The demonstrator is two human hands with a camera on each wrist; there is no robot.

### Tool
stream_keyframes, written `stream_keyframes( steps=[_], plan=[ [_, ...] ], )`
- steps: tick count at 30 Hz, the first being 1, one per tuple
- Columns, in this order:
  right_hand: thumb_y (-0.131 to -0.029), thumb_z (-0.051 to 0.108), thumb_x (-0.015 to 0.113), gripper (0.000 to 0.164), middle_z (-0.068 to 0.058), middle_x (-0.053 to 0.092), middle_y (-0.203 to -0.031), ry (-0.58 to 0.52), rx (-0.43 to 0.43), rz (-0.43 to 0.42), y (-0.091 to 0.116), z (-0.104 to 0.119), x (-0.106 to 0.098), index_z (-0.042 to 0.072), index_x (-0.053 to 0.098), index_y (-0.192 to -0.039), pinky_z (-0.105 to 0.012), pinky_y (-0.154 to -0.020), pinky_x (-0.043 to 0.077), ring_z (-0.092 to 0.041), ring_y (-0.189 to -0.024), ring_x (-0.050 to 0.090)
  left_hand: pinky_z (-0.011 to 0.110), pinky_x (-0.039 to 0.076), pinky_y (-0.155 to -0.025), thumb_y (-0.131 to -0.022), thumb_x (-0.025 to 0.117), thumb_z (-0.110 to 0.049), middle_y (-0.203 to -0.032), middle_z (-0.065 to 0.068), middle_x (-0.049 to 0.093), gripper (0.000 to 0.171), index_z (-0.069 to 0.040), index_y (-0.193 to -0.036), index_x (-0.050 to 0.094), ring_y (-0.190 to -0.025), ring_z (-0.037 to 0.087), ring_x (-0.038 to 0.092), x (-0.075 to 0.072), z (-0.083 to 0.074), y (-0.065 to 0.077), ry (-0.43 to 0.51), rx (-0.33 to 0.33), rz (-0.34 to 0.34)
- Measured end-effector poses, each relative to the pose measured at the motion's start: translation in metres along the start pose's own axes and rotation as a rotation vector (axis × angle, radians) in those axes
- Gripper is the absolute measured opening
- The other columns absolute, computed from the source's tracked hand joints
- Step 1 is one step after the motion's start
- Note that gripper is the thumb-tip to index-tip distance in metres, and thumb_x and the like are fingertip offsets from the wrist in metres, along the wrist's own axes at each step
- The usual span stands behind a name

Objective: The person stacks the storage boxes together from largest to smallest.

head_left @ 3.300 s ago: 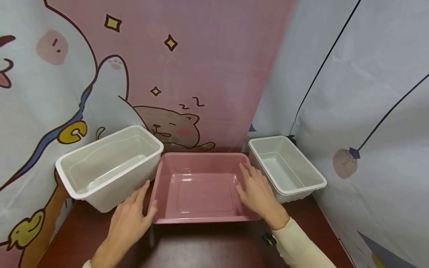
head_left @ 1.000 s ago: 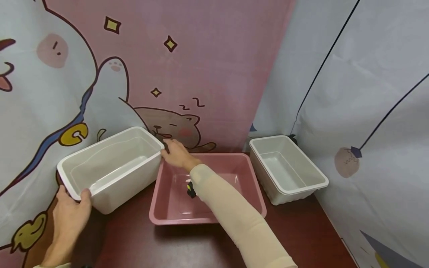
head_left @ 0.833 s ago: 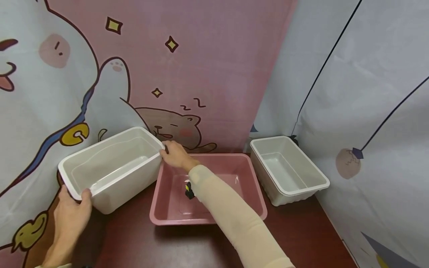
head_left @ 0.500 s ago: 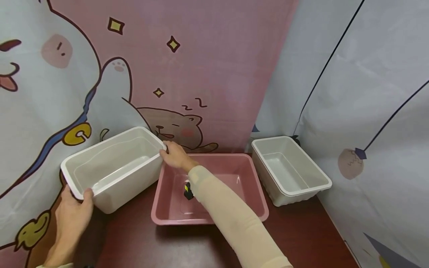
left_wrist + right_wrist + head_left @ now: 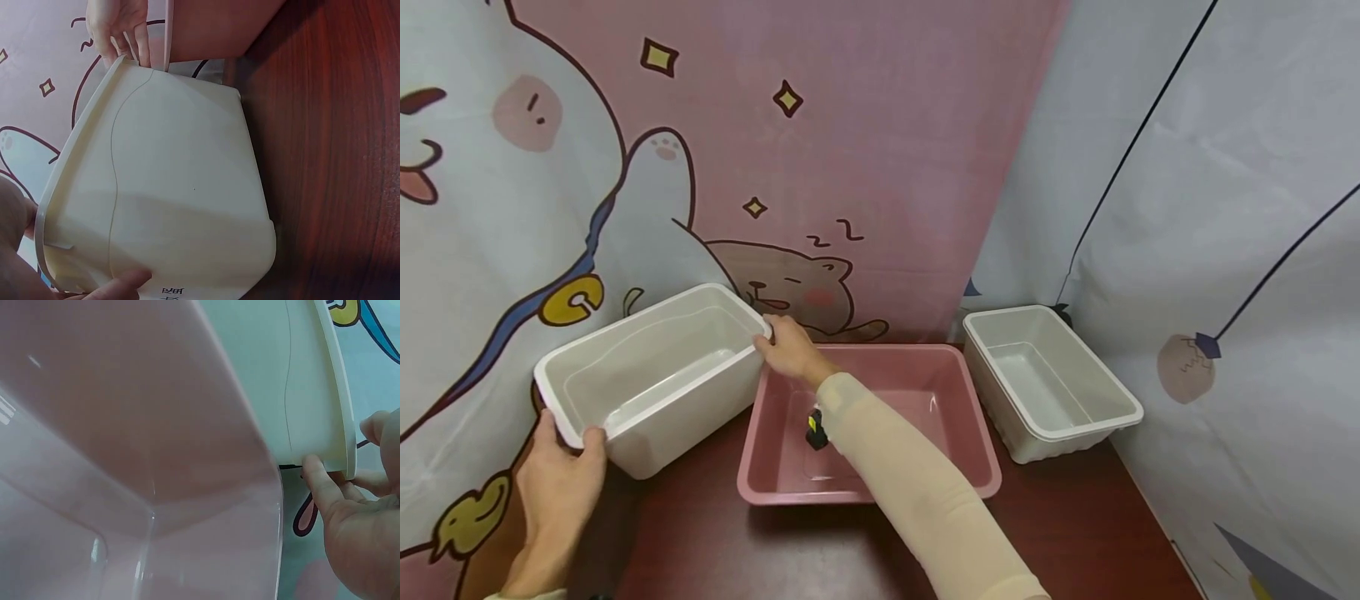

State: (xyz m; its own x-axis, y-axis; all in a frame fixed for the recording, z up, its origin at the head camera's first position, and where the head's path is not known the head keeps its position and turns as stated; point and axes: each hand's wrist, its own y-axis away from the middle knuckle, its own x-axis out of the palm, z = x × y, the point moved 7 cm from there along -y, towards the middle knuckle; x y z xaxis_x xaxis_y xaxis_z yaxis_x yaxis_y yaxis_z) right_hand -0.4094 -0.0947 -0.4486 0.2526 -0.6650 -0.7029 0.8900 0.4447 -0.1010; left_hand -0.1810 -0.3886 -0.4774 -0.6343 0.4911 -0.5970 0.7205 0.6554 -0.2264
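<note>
Bin (image 5: 688, 408) gripped at both ends of its rim

Position: the white, deep-walled bin occupies the left of the frame, mouth upward. Left hand (image 5: 560, 471): holds the near corner at lower left, thumb against the long outer wall. Right hand (image 5: 792, 346): holds the opposite end of the rim, close to centre. Its cream sleeve (image 5: 917, 483) rises from the bottom edge and crosses over the pink tub (image 5: 801, 497), which sits at centre, just beside the bin. Second bin (image 5: 1033, 379), also white: right of centre, just beside the tub. Support surface: dark red table (image 5: 700, 542), bottom of the frame. Whether the gripped bin's base bears on it, I cannot tell. Rear: printed backdrop (image 5: 880, 125), across the top.
</note>
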Motion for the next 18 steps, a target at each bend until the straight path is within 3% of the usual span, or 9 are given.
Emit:
stream_keyframes(
  steps=[7,11,18],
  plan=[
    [-0.120,0.033,0.064,0.063,-0.018,0.064,-0.166,-0.017,0.004,-0.047,-0.003,0.002,-0.005,0.006,0.052,-0.175,-0.046,-0.135,0.050,-0.031,-0.153,0.064,0.079,0.041,-0.120,-0.106,0.059,-0.024,-0.168,0.038,0.056,0.081,-0.014,-0.183,0.038,-0.148,0.072,0.054,-0.008,-0.005,0.003,0.048,0.022,-0.061],
    [-0.119,0.033,0.065,0.065,-0.018,0.065,-0.165,-0.019,-0.013,-0.056,-0.001,0.006,-0.010,0.007,0.050,-0.177,-0.044,-0.132,0.052,-0.030,-0.150,0.065,0.076,0.041,-0.127,-0.105,0.060,-0.022,-0.175,0.027,0.053,0.081,-0.020,-0.183,0.040,-0.155,0.066,0.054,-0.014,-0.009,0.006,0.085,0.023,-0.098],
    [-0.117,0.034,0.068,0.067,-0.019,0.069,-0.148,-0.042,-0.062,-0.119,0.003,0.023,-0.025,0.010,0.051,-0.177,-0.039,-0.116,0.059,-0.026,-0.124,0.068,0.052,0.038,-0.141,-0.104,0.061,-0.020,-0.180,0.006,0.051,0.082,-0.036,-0.182,0.041,-0.164,0.045,0.054,-0.025,-0.019,0.012,0.146,0.014,-0.163]
  ],
)
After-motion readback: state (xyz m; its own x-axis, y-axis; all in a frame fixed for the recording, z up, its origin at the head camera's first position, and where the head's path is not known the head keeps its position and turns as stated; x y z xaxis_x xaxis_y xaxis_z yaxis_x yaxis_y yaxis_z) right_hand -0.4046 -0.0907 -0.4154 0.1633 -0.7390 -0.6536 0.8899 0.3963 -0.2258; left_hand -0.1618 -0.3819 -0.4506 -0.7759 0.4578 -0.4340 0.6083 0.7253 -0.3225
